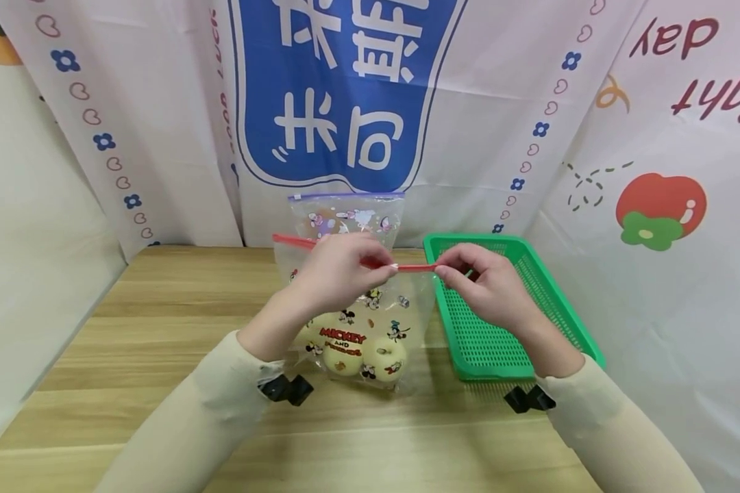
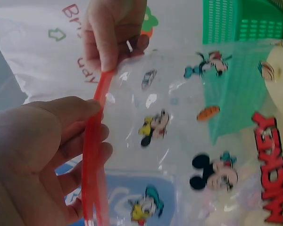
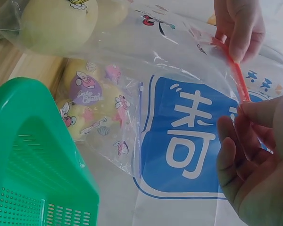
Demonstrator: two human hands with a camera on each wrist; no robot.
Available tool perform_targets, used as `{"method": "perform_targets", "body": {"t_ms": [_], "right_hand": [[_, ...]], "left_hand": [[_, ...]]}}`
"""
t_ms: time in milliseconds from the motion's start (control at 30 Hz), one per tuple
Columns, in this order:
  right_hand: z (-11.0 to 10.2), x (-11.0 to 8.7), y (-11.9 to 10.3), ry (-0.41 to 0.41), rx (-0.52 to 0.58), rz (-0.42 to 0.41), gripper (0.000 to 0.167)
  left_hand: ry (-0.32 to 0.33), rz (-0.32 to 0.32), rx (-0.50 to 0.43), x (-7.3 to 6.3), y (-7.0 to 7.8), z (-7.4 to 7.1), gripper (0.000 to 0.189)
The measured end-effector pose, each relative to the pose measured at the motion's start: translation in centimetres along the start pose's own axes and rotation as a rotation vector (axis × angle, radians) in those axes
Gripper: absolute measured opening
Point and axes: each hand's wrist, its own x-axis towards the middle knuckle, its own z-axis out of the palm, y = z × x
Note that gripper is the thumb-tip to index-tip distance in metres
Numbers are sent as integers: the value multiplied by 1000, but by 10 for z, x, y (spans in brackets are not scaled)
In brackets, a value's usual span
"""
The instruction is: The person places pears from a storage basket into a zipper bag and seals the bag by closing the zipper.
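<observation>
A clear zip bag with cartoon prints and a red zip strip stands upright over the table. Several pale yellow-green fruits, apple-like in shape, fill its bottom, one of them showing its stem hollow. My left hand pinches the red strip near its middle between thumb and fingers. At the strip's right end my right hand pinches the corner with thumb and forefinger. In the left wrist view the other fingers of the left hand lie behind the strip.
A second zip bag, with a purple strip and pale fruit inside, stands behind the first. To the right is a green perforated basket on the wooden table. Printed cloth hangs along the back and sides.
</observation>
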Motion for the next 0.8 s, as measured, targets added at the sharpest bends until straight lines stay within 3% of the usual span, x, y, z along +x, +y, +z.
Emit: {"method": "perform_targets", "body": {"t_ms": [133,367,633,800], "right_hand": [[1,1,0,0,-5,-17,7],[-1,1,2,12,-9,6,8],[-4,0,9,-2,6,19,9],[-4,0,11,-4,11,36,11]], "left_hand": [[16,-21,-13,-14,-17,-15,8],[84,-40,74,-41,-46,-42,11],[129,-128,7,-74,-75,-70,12],[151,-182,-13,-87,-88,-80,14]]}}
